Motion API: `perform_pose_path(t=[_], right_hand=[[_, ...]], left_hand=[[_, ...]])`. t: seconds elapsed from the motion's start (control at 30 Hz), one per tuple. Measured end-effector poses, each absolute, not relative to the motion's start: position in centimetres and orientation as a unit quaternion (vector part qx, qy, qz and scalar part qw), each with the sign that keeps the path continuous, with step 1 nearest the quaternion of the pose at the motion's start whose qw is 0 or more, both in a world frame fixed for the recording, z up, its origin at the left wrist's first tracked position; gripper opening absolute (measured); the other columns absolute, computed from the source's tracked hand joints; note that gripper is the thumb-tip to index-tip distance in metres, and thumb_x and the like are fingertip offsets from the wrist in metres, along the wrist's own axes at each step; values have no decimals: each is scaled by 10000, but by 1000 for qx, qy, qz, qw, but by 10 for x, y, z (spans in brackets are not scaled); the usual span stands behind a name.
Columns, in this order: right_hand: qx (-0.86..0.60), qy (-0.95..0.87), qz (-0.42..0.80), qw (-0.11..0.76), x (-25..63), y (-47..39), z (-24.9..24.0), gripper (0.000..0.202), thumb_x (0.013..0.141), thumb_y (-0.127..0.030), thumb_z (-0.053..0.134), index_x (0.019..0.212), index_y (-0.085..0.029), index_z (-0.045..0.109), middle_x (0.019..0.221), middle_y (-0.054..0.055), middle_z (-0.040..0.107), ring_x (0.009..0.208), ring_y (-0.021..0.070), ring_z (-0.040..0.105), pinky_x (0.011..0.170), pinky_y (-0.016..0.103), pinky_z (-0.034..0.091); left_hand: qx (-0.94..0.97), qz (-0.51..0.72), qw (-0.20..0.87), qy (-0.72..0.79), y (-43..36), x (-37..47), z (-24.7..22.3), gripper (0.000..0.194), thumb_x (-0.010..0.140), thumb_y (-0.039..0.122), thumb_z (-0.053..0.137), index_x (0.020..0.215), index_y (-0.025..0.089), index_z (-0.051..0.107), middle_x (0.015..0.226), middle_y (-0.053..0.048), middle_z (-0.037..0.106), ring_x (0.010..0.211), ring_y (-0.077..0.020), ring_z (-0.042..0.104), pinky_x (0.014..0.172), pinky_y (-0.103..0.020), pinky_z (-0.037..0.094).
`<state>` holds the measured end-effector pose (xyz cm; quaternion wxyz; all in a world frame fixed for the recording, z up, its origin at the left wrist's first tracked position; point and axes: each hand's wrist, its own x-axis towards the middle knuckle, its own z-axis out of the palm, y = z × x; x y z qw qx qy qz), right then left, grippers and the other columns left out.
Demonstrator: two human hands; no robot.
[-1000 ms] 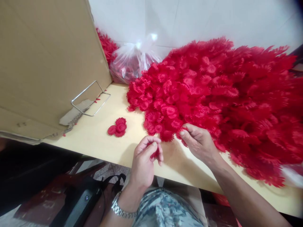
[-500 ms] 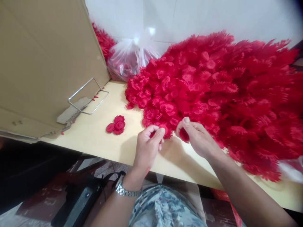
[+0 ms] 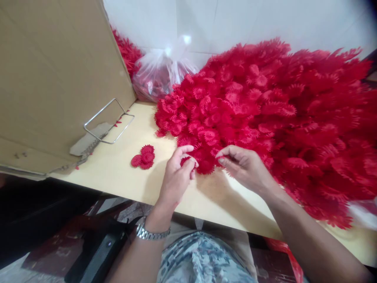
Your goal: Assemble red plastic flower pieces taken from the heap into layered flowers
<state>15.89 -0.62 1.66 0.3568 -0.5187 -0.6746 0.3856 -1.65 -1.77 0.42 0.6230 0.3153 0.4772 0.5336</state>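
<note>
A large heap of red fringed flower pieces [image 3: 250,106] covers the right side of the pale yellow table [image 3: 118,181]. My left hand [image 3: 179,169], with a metal watch on the wrist, is at the heap's front edge. Its thumb and fingers are curled round a small red piece, partly hidden by them. To its right my right hand [image 3: 244,163] pinches the edge of something small and red between thumb and forefinger. The two hands are apart. A small cluster of red flower pieces [image 3: 146,156] lies left of my left hand.
A large cardboard box [image 3: 64,70] stands at the left, with a bent metal wire frame [image 3: 109,121] by its torn lower edge. A tied clear plastic bag [image 3: 157,76] rests near the wall. A dark bag [image 3: 97,247] is below the table.
My left hand has moved slightly left, its forefinger lifting away from the thumb. My right hand has turned, and its fingertips now point left with thumb and forefinger closed together.
</note>
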Motion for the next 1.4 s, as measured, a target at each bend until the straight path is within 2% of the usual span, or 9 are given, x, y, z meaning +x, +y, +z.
perform_pose_path(t=[0.1,0.23,0.3,0.4,0.63,0.9,1.07,1.3,1.4], right_hand=[[-557,-722,196,360,167,8,16,140,834,-256,501,807,-200,626,650,17,568,584,146,505,552,279,393],[-550,-778,-70,296,177,30,13,233,806,-258,565,1023,-202,632,849,93,596,792,243,528,704,377,412],[-547,-784,-120,268,180,34,10,316,801,-278,582,1103,-190,605,878,108,581,808,255,512,706,386,408],[-537,-787,-132,275,182,32,6,240,845,-250,509,1048,-199,625,821,92,585,768,238,516,700,375,410],[-512,-798,-82,307,180,26,12,218,860,-194,437,795,-242,639,720,54,617,671,208,539,656,355,404],[-488,-806,-23,335,160,-4,24,184,861,-232,481,827,-234,661,697,47,626,665,195,548,628,329,409],[-433,-824,128,344,144,-29,22,185,881,-255,496,805,-219,661,694,27,643,656,159,564,612,279,416],[-450,-743,374,324,132,-43,9,163,825,-359,606,774,-206,582,700,-1,622,648,132,568,578,249,421],[-437,-691,483,315,128,-44,5,167,809,-339,628,763,-208,536,681,-18,632,627,126,586,566,243,433]], left_hand=[[304,498,701,410,-30,-21,6,228,708,93,546,925,146,597,748,-33,643,532,-89,533,478,-206,392],[272,510,718,389,-39,-20,-3,187,689,69,569,866,112,611,753,-59,661,582,-108,584,538,-233,461],[264,516,713,395,-42,-18,-7,158,692,86,584,846,108,607,727,-58,664,580,-128,613,537,-251,489],[256,517,712,400,-47,-16,-11,139,705,126,609,839,124,571,681,-50,669,568,-159,646,522,-274,519],[259,496,723,406,-52,-17,-5,144,689,215,662,703,132,545,581,-17,647,415,-133,599,390,-238,494],[283,470,707,446,-57,-19,-6,311,688,398,685,605,154,511,417,31,555,257,-74,443,259,-162,313],[302,451,688,482,-59,-18,-12,354,700,471,666,609,164,516,371,51,500,247,-38,346,251,-139,195],[332,452,653,509,-60,-14,-14,449,676,567,646,539,165,502,368,74,401,283,-35,334,254,-140,203],[351,448,641,514,-62,-14,-16,467,700,573,621,522,161,494,368,71,394,293,-32,325,273,-145,205]])
